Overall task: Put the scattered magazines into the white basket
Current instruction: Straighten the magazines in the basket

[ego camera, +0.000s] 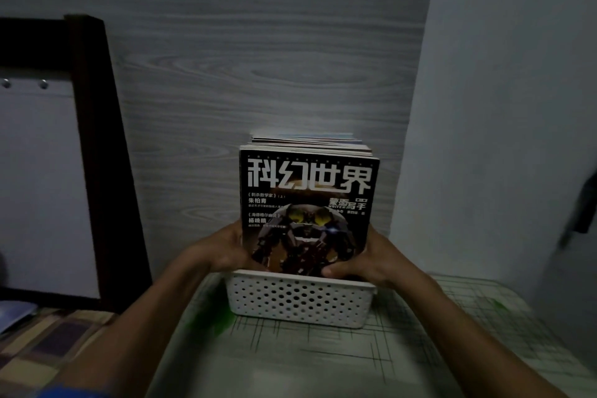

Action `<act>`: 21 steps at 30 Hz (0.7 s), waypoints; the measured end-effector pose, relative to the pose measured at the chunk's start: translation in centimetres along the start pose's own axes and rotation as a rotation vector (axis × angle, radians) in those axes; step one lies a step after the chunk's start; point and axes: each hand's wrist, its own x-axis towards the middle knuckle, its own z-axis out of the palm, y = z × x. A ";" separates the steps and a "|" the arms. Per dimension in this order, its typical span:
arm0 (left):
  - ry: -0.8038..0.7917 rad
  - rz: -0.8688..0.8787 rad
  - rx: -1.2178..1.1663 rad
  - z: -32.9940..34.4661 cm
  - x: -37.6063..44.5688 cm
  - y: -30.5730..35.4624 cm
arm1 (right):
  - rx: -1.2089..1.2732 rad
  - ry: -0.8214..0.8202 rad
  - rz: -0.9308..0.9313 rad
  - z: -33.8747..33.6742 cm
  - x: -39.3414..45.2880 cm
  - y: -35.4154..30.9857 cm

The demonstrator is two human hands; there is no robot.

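Note:
A stack of magazines stands upright in the white perforated basket, its lower part inside the rim. The front cover is black with large white Chinese characters and a robot picture. My left hand grips the stack's left edge just above the basket rim. My right hand grips the right edge low down, thumb across the front cover. Several more magazines stand behind the front one, showing only their top edges.
The basket sits on a small table with a white-and-green grid cloth. A grey wood-grain panel rises behind it. A dark wooden frame stands at left above a checkered bedspread. A pale wall is at right.

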 end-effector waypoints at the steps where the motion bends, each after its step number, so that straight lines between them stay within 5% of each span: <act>1: -0.002 -0.010 0.001 0.0 -0.1 0.1 | -0.071 -0.013 0.022 -0.3 0.0 -0.2; 6: -0.010 -0.087 -0.057 0.0 -0.2 0.1 | -0.406 -0.106 0.133 -1.4 0.4 -1.3; 11: 0.037 -0.036 -0.038 0.8 -0.6 0.7 | -0.184 0.006 0.003 -0.7 -0.7 -0.8; 13: -0.003 -0.029 -0.097 0.3 -1.5 0.6 | -0.031 -0.064 -0.040 -1.0 -1.3 -0.5; 15: 0.001 0.041 -0.342 -1.2 -2.7 0.2 | 0.220 -0.111 -0.031 -2.2 -1.9 -0.8; 18: 0.292 0.144 -1.039 -3.2 -2.5 0.6 | 0.636 0.098 0.016 -3.4 -1.4 -2.3; 21: 0.258 0.064 -1.092 -1.9 -1.6 3.5 | 0.737 0.084 0.005 -1.5 -0.5 -4.8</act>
